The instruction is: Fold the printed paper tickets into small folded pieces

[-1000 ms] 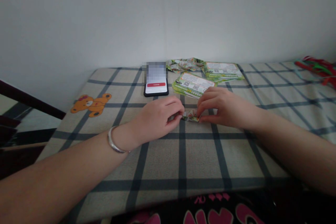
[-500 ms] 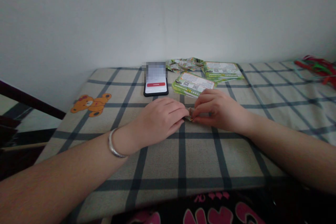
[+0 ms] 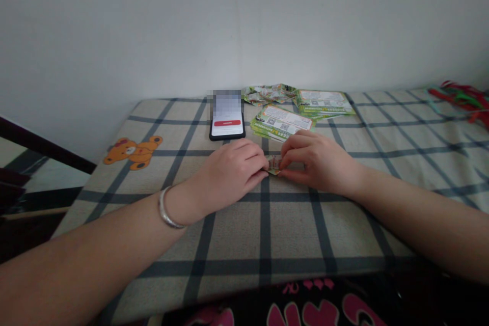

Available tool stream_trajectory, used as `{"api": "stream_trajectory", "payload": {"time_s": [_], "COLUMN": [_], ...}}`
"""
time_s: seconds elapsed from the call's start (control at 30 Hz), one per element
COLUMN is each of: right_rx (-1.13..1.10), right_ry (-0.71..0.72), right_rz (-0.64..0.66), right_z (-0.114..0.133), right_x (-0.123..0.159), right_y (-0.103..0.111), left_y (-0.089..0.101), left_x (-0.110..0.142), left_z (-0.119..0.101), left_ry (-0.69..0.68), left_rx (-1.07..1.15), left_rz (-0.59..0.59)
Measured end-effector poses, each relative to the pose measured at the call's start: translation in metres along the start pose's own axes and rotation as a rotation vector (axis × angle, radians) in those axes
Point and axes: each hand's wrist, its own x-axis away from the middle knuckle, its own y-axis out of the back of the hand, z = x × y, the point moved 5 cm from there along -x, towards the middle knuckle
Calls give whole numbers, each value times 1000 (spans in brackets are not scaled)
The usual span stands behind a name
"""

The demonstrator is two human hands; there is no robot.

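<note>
A small piece of folded printed paper (image 3: pixel 274 164) lies between my hands, low over the checked tablecloth. My left hand (image 3: pixel 237 170), with a silver bangle at the wrist, pinches its left end. The fingers of my right hand (image 3: pixel 315 158) close on its right end. Most of the paper is covered by fingertips, so its full shape is hidden. Just behind my right hand lies a stack of green and white printed leaflets (image 3: pixel 284 121). A second stack of leaflets (image 3: pixel 324 101) rests farther back on the right.
A phone (image 3: pixel 227 125) with a lit screen lies behind my left hand. Crumpled or folded printed papers (image 3: pixel 269 93) sit against the wall. Red and green items (image 3: pixel 464 102) are at the far right. An orange bear picture (image 3: pixel 133 153) shows on the tablecloth (image 3: pixel 237 234) at left.
My left fingers have shifted slightly to the left, and more of the folded paper shows between the hands. The leaflets and phone have not moved.
</note>
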Motion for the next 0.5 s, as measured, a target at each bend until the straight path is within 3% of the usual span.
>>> {"api": "stream_trajectory", "payload": {"time_s": [0.23, 0.5], "right_rx": [-190, -247], "right_ry": [-59, -123], "right_rz": [-7, -64], "right_z": [-6, -11], "right_x": [-2, -5], "right_y": [-3, -6], "left_y": [-3, 0], "left_x": [1, 0], "left_z": [13, 15], "left_ry": [151, 173], "left_rx": [229, 181], "left_rz": [-26, -96]}}
